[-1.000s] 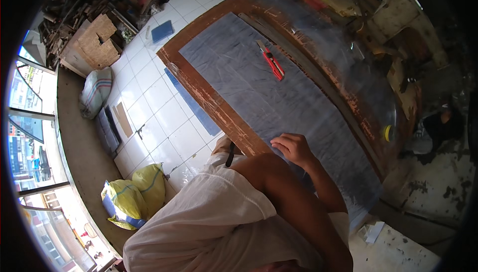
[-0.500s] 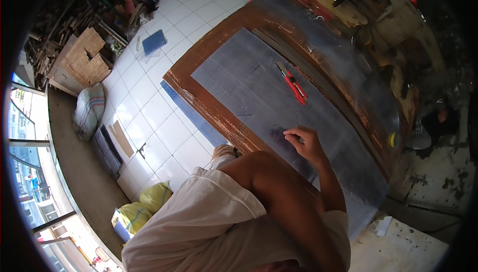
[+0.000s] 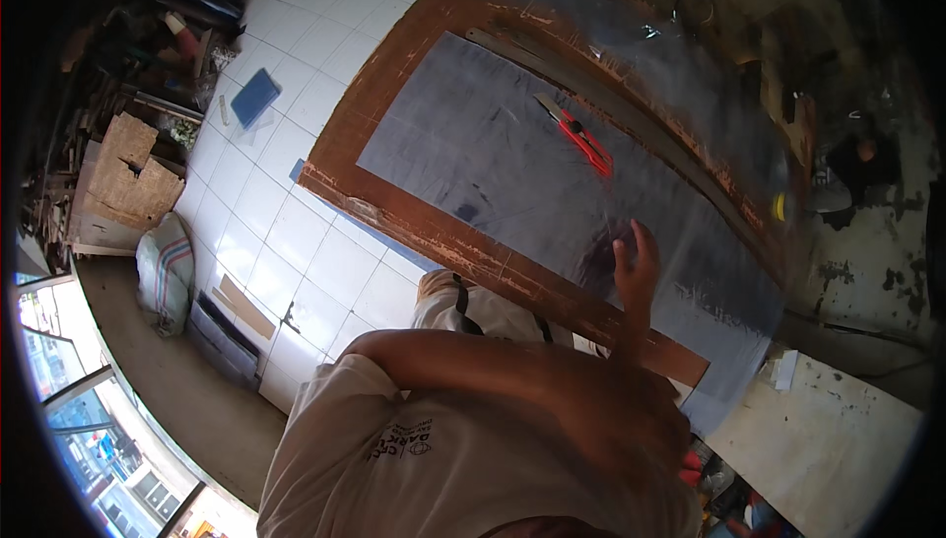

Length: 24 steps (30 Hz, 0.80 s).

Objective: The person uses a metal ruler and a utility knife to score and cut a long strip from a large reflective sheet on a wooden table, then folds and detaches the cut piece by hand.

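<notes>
My right hand (image 3: 637, 264) is raised over the grey plastic sheet (image 3: 463, 149), its thumb and fingers apart and nothing between them. My left arm crosses my body, and my left hand (image 3: 636, 430) lies against my right arm near the elbow. That hand is in shadow, so how its fingers are set is unclear. A red box cutter (image 3: 583, 142) lies on the sheet beyond my right hand, its blade pointing to the far left. Under the sheet is a worn brown board (image 3: 335, 175), and a long dark metal strip (image 3: 552, 73) lies along the sheet's far edge.
Cloudy clear plastic (image 3: 680, 75) covers the table's far side, with a yellow roll (image 3: 778, 207) near its right end. Left, on the white tiles, lie a blue sheet (image 3: 255, 98), a white sack (image 3: 165, 272) and broken boards (image 3: 128, 173). A pale panel (image 3: 818, 439) is at right.
The view has shifted. My right hand's fingers have gone from bent together to straighter and apart. My left forearm now lies flatter across me, its hand in sight. The box cutter stays on the sheet.
</notes>
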### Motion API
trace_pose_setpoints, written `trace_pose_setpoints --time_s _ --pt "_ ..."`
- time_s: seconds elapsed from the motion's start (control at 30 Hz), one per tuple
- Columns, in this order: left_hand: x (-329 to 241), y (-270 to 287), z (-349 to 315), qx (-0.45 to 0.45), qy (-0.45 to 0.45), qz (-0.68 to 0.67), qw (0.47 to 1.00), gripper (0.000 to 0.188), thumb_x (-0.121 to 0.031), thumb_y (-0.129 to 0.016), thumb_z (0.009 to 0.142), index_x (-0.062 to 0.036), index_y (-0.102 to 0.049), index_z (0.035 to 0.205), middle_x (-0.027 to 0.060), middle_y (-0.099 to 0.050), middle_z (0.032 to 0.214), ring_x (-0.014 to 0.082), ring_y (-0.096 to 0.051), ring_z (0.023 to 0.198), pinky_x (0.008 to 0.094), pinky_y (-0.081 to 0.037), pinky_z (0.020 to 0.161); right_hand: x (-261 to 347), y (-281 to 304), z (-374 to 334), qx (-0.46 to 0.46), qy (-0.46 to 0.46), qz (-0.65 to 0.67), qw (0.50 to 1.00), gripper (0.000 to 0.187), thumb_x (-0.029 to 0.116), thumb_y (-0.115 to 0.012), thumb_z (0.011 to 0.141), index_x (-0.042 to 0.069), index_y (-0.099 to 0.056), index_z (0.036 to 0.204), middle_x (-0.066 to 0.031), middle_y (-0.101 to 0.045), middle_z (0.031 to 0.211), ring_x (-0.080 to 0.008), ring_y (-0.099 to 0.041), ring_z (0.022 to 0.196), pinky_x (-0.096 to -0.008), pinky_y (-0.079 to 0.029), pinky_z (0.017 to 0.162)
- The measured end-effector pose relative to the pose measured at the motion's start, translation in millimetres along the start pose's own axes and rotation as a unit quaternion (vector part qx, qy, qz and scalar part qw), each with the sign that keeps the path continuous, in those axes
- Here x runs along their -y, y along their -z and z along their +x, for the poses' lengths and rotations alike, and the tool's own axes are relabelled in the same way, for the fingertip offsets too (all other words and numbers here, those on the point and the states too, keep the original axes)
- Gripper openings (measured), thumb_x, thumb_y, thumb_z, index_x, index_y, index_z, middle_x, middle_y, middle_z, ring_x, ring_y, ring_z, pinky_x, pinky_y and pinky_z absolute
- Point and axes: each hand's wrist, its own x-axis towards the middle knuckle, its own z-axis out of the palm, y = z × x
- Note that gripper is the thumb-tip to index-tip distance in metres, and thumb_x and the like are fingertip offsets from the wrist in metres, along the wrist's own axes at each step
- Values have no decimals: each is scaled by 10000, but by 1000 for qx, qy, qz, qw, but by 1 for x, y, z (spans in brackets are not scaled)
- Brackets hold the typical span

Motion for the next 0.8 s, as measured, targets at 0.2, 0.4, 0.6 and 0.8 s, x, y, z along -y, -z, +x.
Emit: trace_pose_setpoints --time_s 0.2,0.4,0.6,0.8 --pt "43 57 -231 -397 420 438 688 318 -133 -716 911 -37 -674 1212 222 -582 1388 428 -593 1242 487 -490 1042 -25 -53 -4 -39 -27 -363 931 674 455 -550 1032 -4 -435 1513 -313 -385 1551 -491 -372 1445 -649 -342 1122" --pt "27 75 -321 -541 439 536 477 354 -119 -692 925 1 -631 1253 222 -559 1370 425 -559 1248 482 -470 1053 68 -149 31 1 54 -292 955 666 441 -484 1055 -33 -412 1517 -300 -319 1606 -468 -308 1498 -644 -253 1186" --pt "22 90 -324 -497 445 613 424 364 -155 -683 930 -35 -642 1271 208 -563 1390 416 -521 1309 541 -373 1133 139 -205 70 125 213 -140 959 642 426 -488 1059 -15 -421 1521 -281 -337 1608 -441 -307 1509 -615 -228 1212" --pt "22 79 -341 -456 540 602 373 549 -248 -679 944 -49 -518 1430 191 -492 1527 393 -376 1483 598 -235 1215 144 -206 128 162 276 24 947 542 364 -513 1053 29 -502 1481 -265 -447 1545 -463 -379 1461 -621 -249 1201"
